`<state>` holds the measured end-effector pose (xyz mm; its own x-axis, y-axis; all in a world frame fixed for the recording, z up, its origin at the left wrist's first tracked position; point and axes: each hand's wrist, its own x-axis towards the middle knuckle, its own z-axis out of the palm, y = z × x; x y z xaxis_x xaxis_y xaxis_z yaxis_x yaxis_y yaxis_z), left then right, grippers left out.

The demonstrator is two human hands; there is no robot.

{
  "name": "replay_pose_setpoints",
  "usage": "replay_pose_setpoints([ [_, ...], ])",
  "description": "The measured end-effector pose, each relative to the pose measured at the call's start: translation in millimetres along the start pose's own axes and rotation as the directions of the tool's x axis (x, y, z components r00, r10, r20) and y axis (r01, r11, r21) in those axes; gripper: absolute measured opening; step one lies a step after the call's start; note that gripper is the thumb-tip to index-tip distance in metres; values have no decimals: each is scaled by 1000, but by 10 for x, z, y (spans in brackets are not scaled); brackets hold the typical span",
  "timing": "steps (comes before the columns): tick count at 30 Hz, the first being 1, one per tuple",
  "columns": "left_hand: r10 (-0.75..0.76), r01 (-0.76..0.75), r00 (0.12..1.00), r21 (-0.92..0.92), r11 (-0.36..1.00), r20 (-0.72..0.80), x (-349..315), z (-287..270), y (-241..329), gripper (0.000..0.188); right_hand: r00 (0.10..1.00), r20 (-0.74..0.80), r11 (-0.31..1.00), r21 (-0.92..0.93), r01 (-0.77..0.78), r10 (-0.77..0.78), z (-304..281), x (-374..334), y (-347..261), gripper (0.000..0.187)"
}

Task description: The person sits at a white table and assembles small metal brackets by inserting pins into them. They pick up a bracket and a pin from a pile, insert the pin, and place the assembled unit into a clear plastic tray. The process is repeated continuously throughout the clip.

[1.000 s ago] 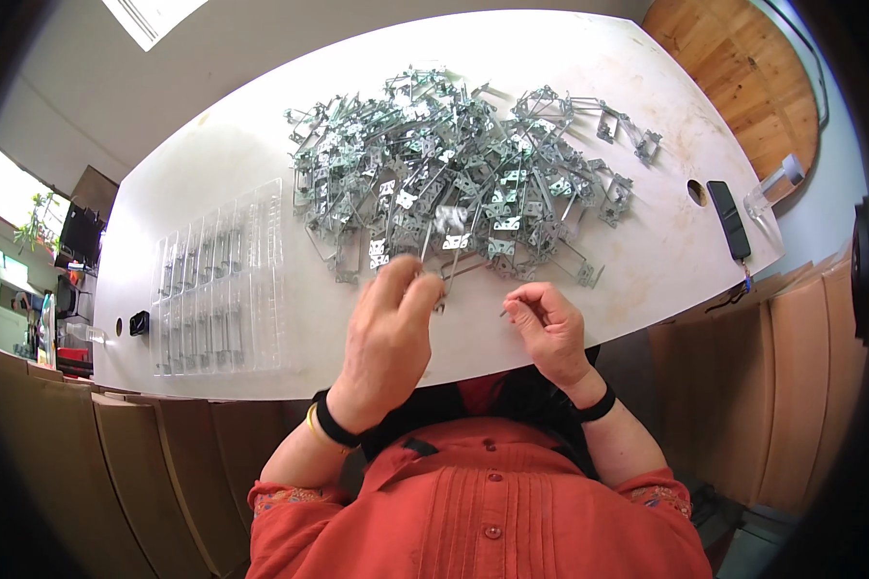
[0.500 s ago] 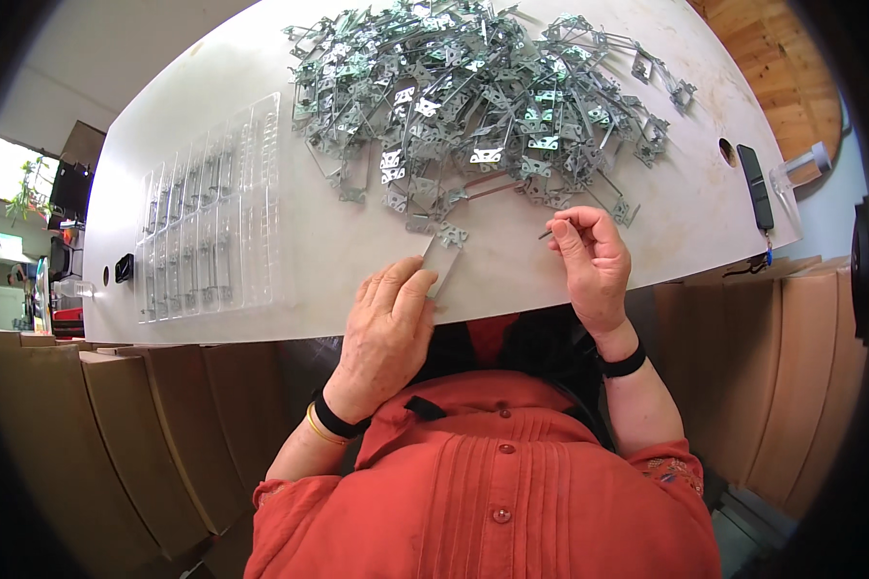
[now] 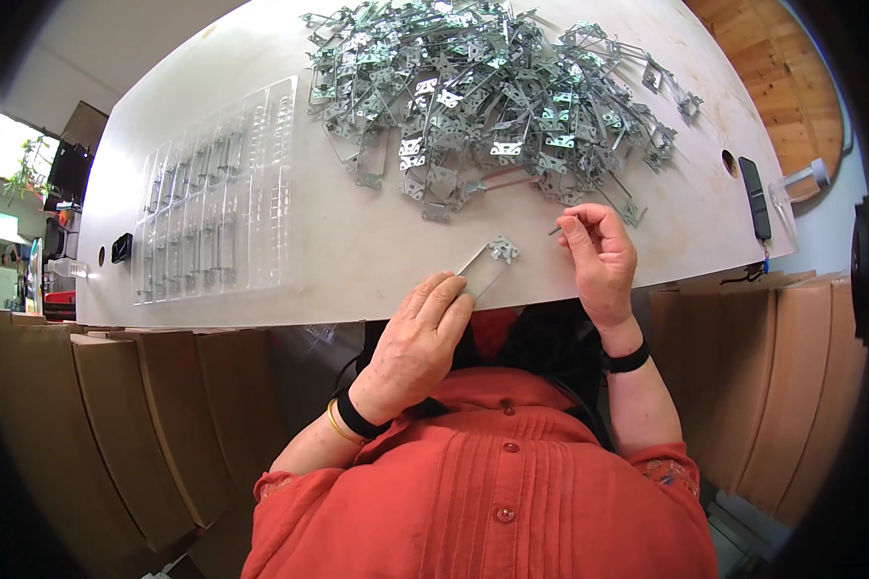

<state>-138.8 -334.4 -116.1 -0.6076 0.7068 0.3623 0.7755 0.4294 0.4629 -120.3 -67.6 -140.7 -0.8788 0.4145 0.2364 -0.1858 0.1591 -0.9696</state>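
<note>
My left hand (image 3: 417, 338) is closed on the near end of a small metal bracket assembly (image 3: 502, 249), thin rods joined to a flat plate with holes. The plate end points away to the right, over the table near its front edge. To its right, my right hand (image 3: 603, 262) pinches a short thin dark pin (image 3: 555, 231) between thumb and forefinger, its tip sticking out to the left. A gap separates the pin from the bracket assembly. Beyond both hands lies a large tangled heap of similar metal bracket assemblies (image 3: 492, 106).
On the left of the white table (image 3: 348, 256) is a clear plastic tray (image 3: 285, 193) with bracket assemblies in several slots. A small black object (image 3: 122, 248) lies left of it. At the right edge are a dark flat bar (image 3: 754, 193) and a clear plastic cup (image 3: 806, 179). Cardboard boxes (image 3: 724, 376) stand below.
My left hand has drawn the bracket assembly away from the heap and toward my right hand. My right hand still holds the pin, nearly in place. The view has shifted slightly.
</note>
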Motion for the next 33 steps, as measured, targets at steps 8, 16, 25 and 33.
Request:
replay_pose_setpoints([
  [8,-259,199,940,-256,946,-224,166,-14,-66,20,1000,5,1000,-15,7,-7,8,4,-8,10],
  [16,-514,417,847,-431,801,-135,306,79,-152,29,996,49,997,-12,75,-75,12,7,-23,13],
  [25,-484,385,873,-533,754,-55,252,71,-212,38,1000,25,999,40,2,-3,131,-51,-122,17],
  [33,-567,471,818,-676,567,95,239,83,-361,26,992,82,995,-21,101,-99,138,-91,-92,15],
])
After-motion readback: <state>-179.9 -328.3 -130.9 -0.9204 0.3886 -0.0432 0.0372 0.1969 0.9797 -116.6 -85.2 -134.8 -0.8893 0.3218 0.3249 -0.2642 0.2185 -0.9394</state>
